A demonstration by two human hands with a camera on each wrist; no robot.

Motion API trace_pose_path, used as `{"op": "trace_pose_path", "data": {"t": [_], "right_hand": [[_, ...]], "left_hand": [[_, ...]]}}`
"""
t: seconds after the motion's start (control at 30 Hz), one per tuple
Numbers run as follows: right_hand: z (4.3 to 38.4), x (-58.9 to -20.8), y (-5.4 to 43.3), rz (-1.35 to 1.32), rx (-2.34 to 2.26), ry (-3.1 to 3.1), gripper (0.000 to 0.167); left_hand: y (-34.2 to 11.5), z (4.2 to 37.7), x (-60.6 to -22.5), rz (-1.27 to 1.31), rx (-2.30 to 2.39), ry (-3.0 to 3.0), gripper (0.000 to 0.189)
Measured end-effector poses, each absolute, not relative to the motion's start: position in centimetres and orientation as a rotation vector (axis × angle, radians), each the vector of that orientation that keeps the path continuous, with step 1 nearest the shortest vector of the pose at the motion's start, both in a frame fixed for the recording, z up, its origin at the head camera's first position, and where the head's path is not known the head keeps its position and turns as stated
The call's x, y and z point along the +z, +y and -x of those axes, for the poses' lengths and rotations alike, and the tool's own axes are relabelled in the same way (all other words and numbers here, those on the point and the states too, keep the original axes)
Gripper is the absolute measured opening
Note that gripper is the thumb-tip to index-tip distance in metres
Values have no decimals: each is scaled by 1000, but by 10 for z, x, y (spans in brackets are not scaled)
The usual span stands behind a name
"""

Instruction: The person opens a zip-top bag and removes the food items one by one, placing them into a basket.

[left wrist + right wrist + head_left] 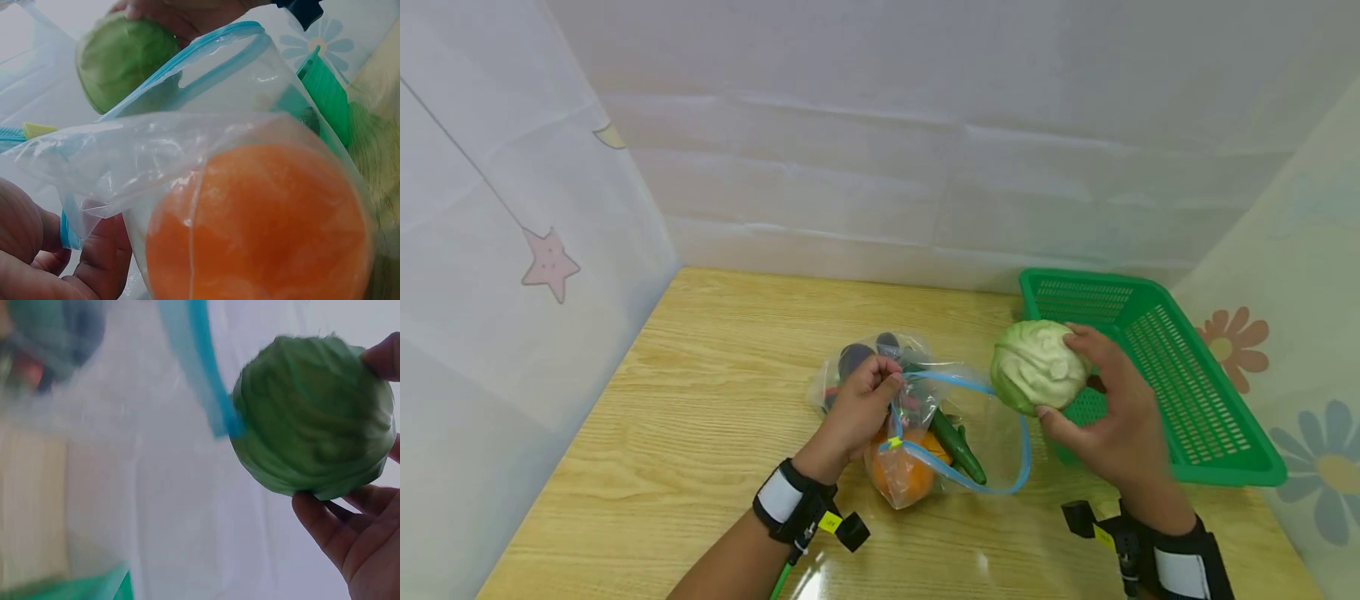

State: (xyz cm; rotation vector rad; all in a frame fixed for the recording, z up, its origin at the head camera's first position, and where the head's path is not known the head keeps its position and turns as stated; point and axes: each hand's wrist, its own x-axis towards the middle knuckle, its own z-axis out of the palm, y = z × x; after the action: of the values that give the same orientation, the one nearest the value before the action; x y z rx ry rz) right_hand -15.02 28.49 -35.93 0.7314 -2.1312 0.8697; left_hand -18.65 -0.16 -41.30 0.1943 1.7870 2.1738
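My right hand (1112, 408) grips a pale green cabbage (1037, 367) between thumb and fingers, held up at the right side of the bag's mouth. The left hand (861, 408) pinches the blue zip edge of a clear zip bag (1000, 446), whose opening spreads toward the cabbage. Inside the bag lie a round orange item (256, 225), a long green cucumber (957, 446) and dark purple pieces (854, 358). A yellow slider (894, 442) sits on the zip near my left fingers. In the right wrist view the blue zip strip (206, 375) reaches the cabbage's edge.
A green slotted basket (1232, 417) stands at the right, behind my right hand. The wooden table (700, 375) meets a white cloth backdrop (850, 167) at its far edge, and printed cloth hangs on both sides.
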Motion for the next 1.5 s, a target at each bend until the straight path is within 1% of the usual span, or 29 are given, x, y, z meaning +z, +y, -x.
{"op": "trace_pose_path", "data": {"t": [0.13, 0.17, 0.3, 0.47, 0.63, 0.83, 1.1, 1.33, 1.5], "right_hand": [[160, -364, 306, -619, 890, -2222, 70], [162, -366, 311, -578, 903, -2246, 71], [174, -375, 330, -400, 908, -2337, 80], [195, -380, 361, -239, 877, -2411, 74], [211, -373, 392, -142, 798, -2509, 71], [230, -365, 417, -99, 784, -2660, 72], [256, -381, 443, -51, 658, -2903, 79], [265, -397, 456, -51, 565, -3088, 86], [265, -404, 462, 27, 546, -3151, 91]], "left_hand": [[0, 186, -413, -202, 2175, 1757, 14], [0, 186, -413, -200, 2177, 1752, 14], [2, 185, -414, -192, 2185, 1719, 13], [3, 185, -414, -201, 2188, 1697, 13], [3, 183, -414, -198, 2177, 1698, 13], [1, 181, -415, -191, 2195, 1703, 13], [-2, 176, -415, -193, 2196, 1707, 14], [-5, 170, -415, -203, 2157, 1741, 15], [-7, 165, -415, -214, 2142, 1748, 14]]}}
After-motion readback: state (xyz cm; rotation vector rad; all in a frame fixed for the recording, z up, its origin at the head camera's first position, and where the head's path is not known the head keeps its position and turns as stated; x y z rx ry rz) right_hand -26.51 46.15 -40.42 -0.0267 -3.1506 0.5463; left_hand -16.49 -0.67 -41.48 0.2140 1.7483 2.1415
